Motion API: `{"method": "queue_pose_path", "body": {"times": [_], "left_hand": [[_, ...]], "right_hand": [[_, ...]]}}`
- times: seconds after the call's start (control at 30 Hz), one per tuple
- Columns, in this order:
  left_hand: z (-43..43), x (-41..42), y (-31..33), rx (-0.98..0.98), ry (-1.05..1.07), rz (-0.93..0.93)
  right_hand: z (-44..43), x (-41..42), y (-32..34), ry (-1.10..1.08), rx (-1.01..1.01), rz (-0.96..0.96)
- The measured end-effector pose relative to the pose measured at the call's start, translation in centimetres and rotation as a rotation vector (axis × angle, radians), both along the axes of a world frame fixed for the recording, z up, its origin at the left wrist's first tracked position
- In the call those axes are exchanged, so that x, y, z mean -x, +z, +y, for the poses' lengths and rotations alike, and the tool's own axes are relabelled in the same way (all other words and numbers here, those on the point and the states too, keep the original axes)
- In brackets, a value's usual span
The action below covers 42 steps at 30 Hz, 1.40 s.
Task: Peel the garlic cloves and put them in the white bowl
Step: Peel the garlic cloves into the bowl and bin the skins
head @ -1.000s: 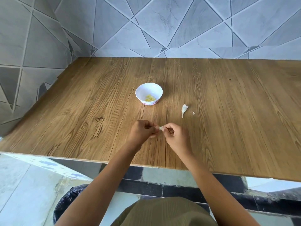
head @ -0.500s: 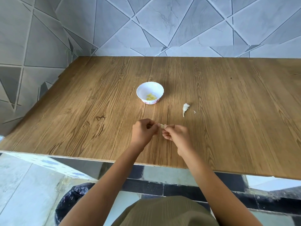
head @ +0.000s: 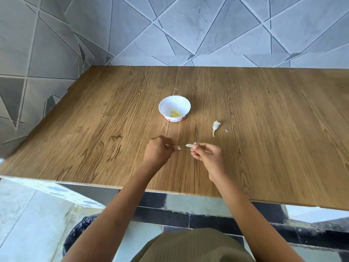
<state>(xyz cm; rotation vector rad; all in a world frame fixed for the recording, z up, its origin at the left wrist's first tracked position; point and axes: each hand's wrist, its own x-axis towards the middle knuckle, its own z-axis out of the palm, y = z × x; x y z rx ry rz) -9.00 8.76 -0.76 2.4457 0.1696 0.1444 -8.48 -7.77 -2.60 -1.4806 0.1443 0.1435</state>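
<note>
Apart now, left hand and right hand, pinched scraps indistinct.

Matt wood-grain table, glossy bowl

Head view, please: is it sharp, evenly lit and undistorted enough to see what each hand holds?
Head view: soft, even light, no glare on the table, faint shadow by the white bowl. Head view: wide-angle stretch towards the edges. Head view: the scrap pinched in the left hand and the garlic clove in the right hand look small, slightly soft.
</note>
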Motion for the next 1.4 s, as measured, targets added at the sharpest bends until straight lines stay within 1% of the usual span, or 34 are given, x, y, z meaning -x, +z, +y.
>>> {"method": "queue_pose_path", "body": {"times": [0.13,0.27,0.33,0.4,0.53,0.63,0.73,0.83,0.9,0.97,1.07,1.23,1.3,1.37,1.4], "left_hand": [[-0.3,-0.1,0.5,0.036,0.075,0.0],[-0.4,-0.2,0.4,0.126,-0.033,-0.006],[-0.6,-0.2,0.6,0.224,-0.102,0.0],[-0.8,-0.2,0.8,0.366,-0.155,0.035],[-1.1,-0.3,0.9,0.522,-0.135,0.054],[-1.2,-0.2,1.1,0.662,-0.129,0.105],[-1.3,0.0,1.2,0.775,-0.153,0.127],[-1.3,0.0,1.1,0.758,-0.154,0.112],[-1.2,-0.1,1.0,0.689,-0.158,0.104],[-1.1,-0.3,0.9,0.628,-0.167,0.097],[-0.9,-0.3,0.9,0.614,-0.152,0.083],[-1.1,-0.1,1.3,0.686,-0.13,0.106],[-1.2,-0.1,1.4,0.684,-0.111,0.108],[-1.2,-0.2,1.4,0.69,-0.084,0.108],[-1.2,-0.2,1.5,0.709,-0.07,0.117]], "right_hand": [[0.2,0.0,-0.2,0.019,0.014,-0.043],[0.2,0.0,-0.2,0.031,0.058,-0.068],[0.2,-0.1,-0.2,0.038,0.068,-0.067],[0.2,-0.1,0.0,0.057,0.07,-0.068],[0.1,0.0,0.1,0.118,0.116,-0.094],[0.3,-0.1,0.3,0.161,0.175,-0.136],[0.3,-0.2,0.5,0.201,0.089,-0.088],[0.1,-0.5,0.8,0.242,-0.009,0.034],[0.2,-0.6,0.7,0.257,0.01,0.064],[0.5,-0.4,0.5,0.256,0.068,0.037],[0.9,-0.3,0.4,0.242,0.13,-0.043],[1.1,-0.3,0.3,0.152,0.157,-0.084],[1.0,-0.4,0.2,0.15,0.175,-0.109],[1.0,-0.5,0.0,0.149,0.228,-0.173],[0.9,-0.6,-0.3,0.14,0.287,-0.24]]}}
